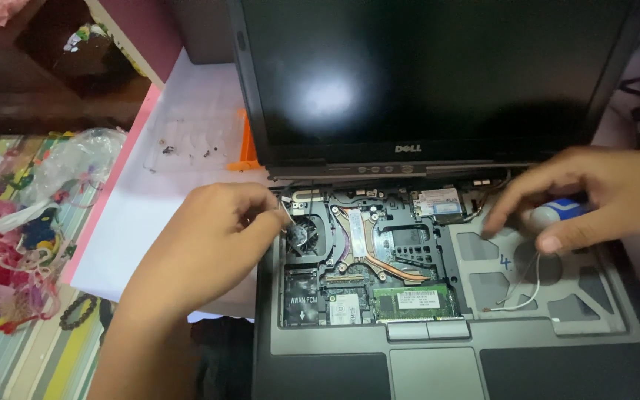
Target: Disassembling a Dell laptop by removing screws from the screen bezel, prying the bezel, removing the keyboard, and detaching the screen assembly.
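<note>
- the left hand point(209, 237) comes in from seven o'clock, its fingers pinched together on a thin, light-coloured stick-like tool point(288, 217); the tool's kind cannot be told.
- the tip of that tool sits at the small round black cooling fan point(307, 233), which lies at the ten o'clock corner of the opened bay.
- the bay belongs to an open dark grey laptop point(438, 370) with its keyboard removed, lying on a white counter point(150, 215); its black screen point(424, 74) stands up at twelve o'clock.
- just at three o'clock of the fan runs a copper heat pipe point(368, 248) across the board, and at five o'clock of it lies a green memory module point(416, 300).
- the right hand point(594, 192) enters from three o'clock, fingers curled partly closed around a small white and blue cylinder-shaped object point(557, 215), resting on the grey metal tray point(594, 311) at the right side of the bay.
- thin white and grey wires point(531, 289) loop over that tray at six o'clock of the right hand.
- at ten o'clock of the left hand, a clear plastic tray holding small dark screws point(187, 141) sits on the counter, with an orange piece point(247, 144) beside it.
- at nine o'clock, off the counter's edge, a heap of colourful fabric and plastic bags point(16, 222) lies.
</note>
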